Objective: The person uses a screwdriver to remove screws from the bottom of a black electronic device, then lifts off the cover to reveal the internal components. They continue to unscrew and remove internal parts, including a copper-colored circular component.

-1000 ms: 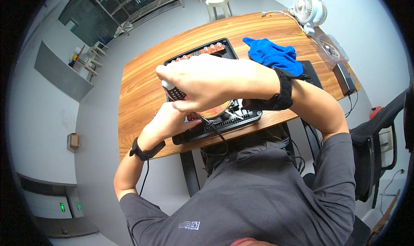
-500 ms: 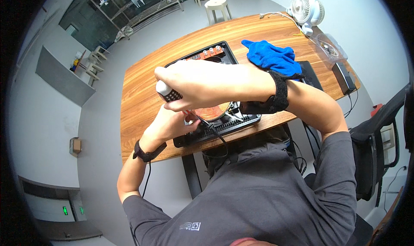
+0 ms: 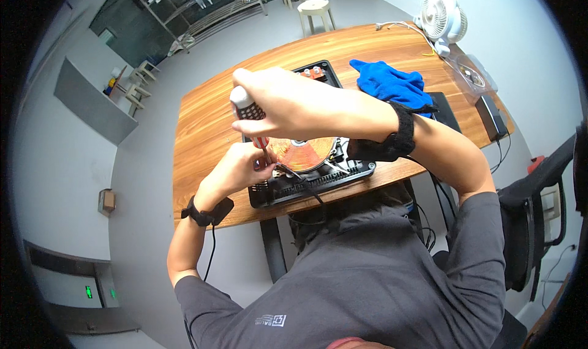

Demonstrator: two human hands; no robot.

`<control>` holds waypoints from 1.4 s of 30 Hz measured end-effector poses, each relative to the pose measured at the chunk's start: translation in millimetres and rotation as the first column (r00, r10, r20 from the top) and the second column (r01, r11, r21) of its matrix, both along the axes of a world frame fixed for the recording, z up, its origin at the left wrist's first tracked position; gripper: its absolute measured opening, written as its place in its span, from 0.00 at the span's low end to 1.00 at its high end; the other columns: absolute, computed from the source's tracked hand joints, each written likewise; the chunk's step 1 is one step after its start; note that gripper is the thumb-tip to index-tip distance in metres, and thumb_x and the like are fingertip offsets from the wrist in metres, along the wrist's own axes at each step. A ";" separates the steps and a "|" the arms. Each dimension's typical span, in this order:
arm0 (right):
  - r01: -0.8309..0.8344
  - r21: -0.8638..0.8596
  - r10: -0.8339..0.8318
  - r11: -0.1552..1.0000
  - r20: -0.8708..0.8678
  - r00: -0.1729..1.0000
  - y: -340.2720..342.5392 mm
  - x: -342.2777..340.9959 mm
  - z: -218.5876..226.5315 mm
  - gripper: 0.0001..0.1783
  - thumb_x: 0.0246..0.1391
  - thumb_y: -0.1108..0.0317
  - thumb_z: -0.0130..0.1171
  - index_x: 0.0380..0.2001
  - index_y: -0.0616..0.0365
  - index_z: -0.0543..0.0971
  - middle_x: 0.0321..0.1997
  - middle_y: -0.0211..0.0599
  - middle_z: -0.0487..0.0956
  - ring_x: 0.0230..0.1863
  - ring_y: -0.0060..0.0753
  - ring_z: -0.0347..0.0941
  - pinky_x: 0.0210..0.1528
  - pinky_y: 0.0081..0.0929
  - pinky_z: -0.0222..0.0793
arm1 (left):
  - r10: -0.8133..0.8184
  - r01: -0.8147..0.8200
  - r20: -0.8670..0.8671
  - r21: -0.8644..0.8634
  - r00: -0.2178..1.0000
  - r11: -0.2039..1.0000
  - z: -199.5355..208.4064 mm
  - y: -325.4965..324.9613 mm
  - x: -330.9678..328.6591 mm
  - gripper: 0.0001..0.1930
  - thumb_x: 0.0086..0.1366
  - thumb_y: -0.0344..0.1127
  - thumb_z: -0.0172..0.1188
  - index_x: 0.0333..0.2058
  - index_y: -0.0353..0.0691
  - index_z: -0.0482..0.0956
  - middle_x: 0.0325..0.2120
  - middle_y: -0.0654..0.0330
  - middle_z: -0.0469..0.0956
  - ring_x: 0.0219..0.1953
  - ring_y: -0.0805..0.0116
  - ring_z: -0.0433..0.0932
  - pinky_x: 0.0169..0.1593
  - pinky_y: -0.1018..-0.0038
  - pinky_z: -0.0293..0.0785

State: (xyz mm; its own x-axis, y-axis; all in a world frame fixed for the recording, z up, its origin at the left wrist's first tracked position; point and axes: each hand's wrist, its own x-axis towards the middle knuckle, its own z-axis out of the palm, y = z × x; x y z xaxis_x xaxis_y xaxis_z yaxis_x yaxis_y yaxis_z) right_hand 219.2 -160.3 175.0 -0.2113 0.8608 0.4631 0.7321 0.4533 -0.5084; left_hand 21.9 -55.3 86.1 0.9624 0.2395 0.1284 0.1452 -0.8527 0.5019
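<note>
An opened induction cooker lies before me, its black housing [image 3: 318, 187] holding a round copper coil [image 3: 312, 156]. My right hand [image 3: 285, 104] is closed round the handle of a screwdriver [image 3: 250, 109], white, black-patterned and red. The shaft points down at the near left corner of the housing, where its tip is hidden. Close beside the shaft, the fingers of my left hand [image 3: 236, 168] are pinched together over that corner; I cannot make out what is between them. A dark cable [image 3: 315, 196] runs out over the front edge of the housing.
A blue cloth [image 3: 392, 86] lies on the wooden table [image 3: 211, 98] right of the cooker, beside a flat black object [image 3: 448, 113]. A white fan [image 3: 440, 15], a clear plastic box [image 3: 468, 76] and a black power adapter [image 3: 491, 117] are along the right side. A black chair [image 3: 527, 226] stands at right.
My right hand has risen a little, and the screwdriver now stands steeper, with more of its red part and the coil showing. My left fingers have drawn in beside the shaft.
</note>
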 end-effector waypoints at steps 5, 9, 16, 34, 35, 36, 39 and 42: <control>0.113 0.209 -0.094 0.971 -0.095 0.991 10.4 16.9 0.8 0.21 0.60 0.58 0.66 0.41 0.64 0.71 0.33 0.50 0.82 0.35 0.45 0.82 0.38 0.35 0.77 | 0.120 -0.123 0.054 0.068 0.991 0.990 21.4 48.2 -8.1 0.05 0.58 0.25 0.66 0.34 0.33 0.83 0.27 0.53 0.83 0.30 0.64 0.83 0.37 0.70 0.79; 0.147 0.070 -0.135 0.987 -0.156 0.978 12.5 28.1 8.1 0.18 0.62 0.60 0.64 0.40 0.64 0.72 0.30 0.42 0.82 0.32 0.31 0.81 0.36 0.30 0.77 | 0.298 -0.285 -0.090 0.134 0.950 0.949 -7.3 111.8 -43.5 0.05 0.59 0.26 0.66 0.35 0.33 0.84 0.29 0.53 0.85 0.31 0.63 0.85 0.39 0.70 0.80; 0.340 -0.067 -0.344 0.938 -0.071 0.936 20.8 60.5 1.7 0.22 0.59 0.57 0.63 0.39 0.69 0.72 0.28 0.51 0.82 0.32 0.45 0.83 0.38 0.37 0.77 | 0.385 -0.347 -0.208 0.198 0.899 0.917 -48.4 148.2 -56.5 0.07 0.58 0.29 0.68 0.35 0.33 0.84 0.31 0.50 0.86 0.33 0.58 0.85 0.40 0.67 0.80; 0.620 -0.223 -0.558 0.753 0.284 0.780 0.5 177.7 -49.2 0.28 0.52 0.51 0.63 0.42 0.70 0.77 0.37 0.58 0.83 0.41 0.53 0.82 0.47 0.42 0.75 | 0.461 -0.437 -0.035 0.262 0.887 0.860 -43.6 134.5 -54.4 0.11 0.59 0.39 0.69 0.33 0.37 0.83 0.32 0.52 0.83 0.36 0.54 0.82 0.42 0.62 0.78; 0.626 -0.244 -0.555 0.740 0.303 0.774 0.5 184.5 -54.1 0.29 0.52 0.50 0.63 0.42 0.70 0.77 0.37 0.58 0.83 0.42 0.53 0.82 0.47 0.42 0.75 | 0.458 -0.438 -0.016 0.268 0.889 0.858 -42.1 132.8 -55.5 0.11 0.59 0.39 0.69 0.33 0.37 0.83 0.32 0.53 0.82 0.36 0.54 0.82 0.42 0.62 0.78; 0.627 -0.290 -0.546 0.723 0.317 0.776 -1.9 183.7 -55.9 0.31 0.52 0.49 0.63 0.43 0.70 0.78 0.39 0.59 0.83 0.44 0.55 0.82 0.49 0.42 0.75 | 0.423 -0.411 0.018 0.272 0.906 0.870 -39.0 130.0 -56.8 0.11 0.60 0.39 0.68 0.33 0.37 0.82 0.32 0.53 0.81 0.36 0.54 0.82 0.41 0.62 0.78; 0.612 -0.410 -0.495 0.676 0.362 0.790 -1.8 190.6 -70.9 0.31 0.51 0.48 0.63 0.44 0.70 0.78 0.41 0.60 0.83 0.46 0.55 0.81 0.51 0.42 0.75 | 0.374 -0.386 0.097 0.179 0.922 0.905 -27.9 112.8 -46.7 0.10 0.61 0.38 0.68 0.33 0.36 0.82 0.31 0.52 0.81 0.35 0.55 0.82 0.41 0.63 0.78; 0.559 -0.473 -0.425 0.681 0.366 0.828 0.3 198.1 -94.5 0.29 0.50 0.50 0.63 0.43 0.68 0.78 0.39 0.58 0.83 0.45 0.51 0.82 0.50 0.40 0.75 | 0.274 -0.279 0.132 0.020 0.953 0.960 -23.2 91.0 -30.7 0.08 0.63 0.34 0.67 0.34 0.34 0.83 0.29 0.52 0.83 0.31 0.60 0.82 0.37 0.67 0.78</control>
State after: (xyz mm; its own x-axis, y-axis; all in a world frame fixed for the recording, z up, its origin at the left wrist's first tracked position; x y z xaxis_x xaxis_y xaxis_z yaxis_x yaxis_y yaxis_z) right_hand 417.3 -160.0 80.5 0.2840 0.9521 -0.1131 0.8841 -0.3056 -0.3536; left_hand -8.8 35.8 62.9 0.8343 0.4863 0.2596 0.3152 -0.8072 0.4992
